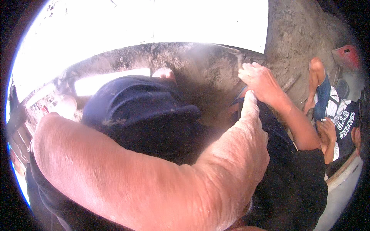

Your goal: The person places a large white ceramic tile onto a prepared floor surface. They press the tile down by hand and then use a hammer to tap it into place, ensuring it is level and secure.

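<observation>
My left forearm crosses the lower picture. At its end my left hand (246, 138), dusted with white powder, has one finger stretched out near my right wrist; the other fingers are mostly hidden. My right hand (257, 79) reaches forward from a dark sleeve with its fingers curled in. Whether anything lies inside them does not show. A thin pale strip (238, 57) lies just beyond the right fingers, on brown ground. Below and between my arms is rounded navy cloth (135, 104) with pale smudges; I cannot tell what it covers.
A seated person (333, 109) is at the right, in a dark printed top and blue shorts, one hand holding a small white stick. Past them lies a red object (346, 57). Rough brown earth (293, 34) spreads ahead, beside a large glaring white area (154, 19).
</observation>
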Demonstrator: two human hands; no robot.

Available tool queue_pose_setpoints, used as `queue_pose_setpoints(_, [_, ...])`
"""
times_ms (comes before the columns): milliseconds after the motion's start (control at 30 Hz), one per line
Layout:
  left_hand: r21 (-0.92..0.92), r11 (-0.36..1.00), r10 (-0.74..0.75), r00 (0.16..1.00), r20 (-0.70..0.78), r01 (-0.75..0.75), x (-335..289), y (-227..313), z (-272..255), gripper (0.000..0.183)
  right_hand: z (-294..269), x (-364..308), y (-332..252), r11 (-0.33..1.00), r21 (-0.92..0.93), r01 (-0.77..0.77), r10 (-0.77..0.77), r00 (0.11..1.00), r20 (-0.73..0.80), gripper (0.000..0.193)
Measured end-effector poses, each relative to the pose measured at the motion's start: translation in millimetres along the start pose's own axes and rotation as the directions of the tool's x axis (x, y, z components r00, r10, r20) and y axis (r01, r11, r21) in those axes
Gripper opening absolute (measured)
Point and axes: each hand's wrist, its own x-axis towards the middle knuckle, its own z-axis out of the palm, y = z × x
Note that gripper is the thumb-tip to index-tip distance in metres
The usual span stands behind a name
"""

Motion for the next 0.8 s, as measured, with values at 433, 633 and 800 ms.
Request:
queue_pose_setpoints(433, [-0.135, 0.985, 0.127, 0.977, 0.169, -0.104, 12, -6, -4, 0.052, 37, 8, -43, 0.96, 0.254, -0.116, 0.103, 0.993, 0.063, 0.016])
queue_pose_setpoints(633, [-0.204, 0.976, 0.109, 0.979, 0.174, -0.072, 13, -6, 0, 0.049, 49, -37, 6, 0.984, 0.059, -0.171, 0.168, 0.984, 0.058, 0.022])
queue_pose_setpoints(800, [-0.179, 0.981, 0.107, 0.978, 0.177, -0.075, 13, -7, -2, 0.05, 39, -59, 29, 0.791, 0.405, -0.459, 0.434, 0.887, 0.158, 0.037])
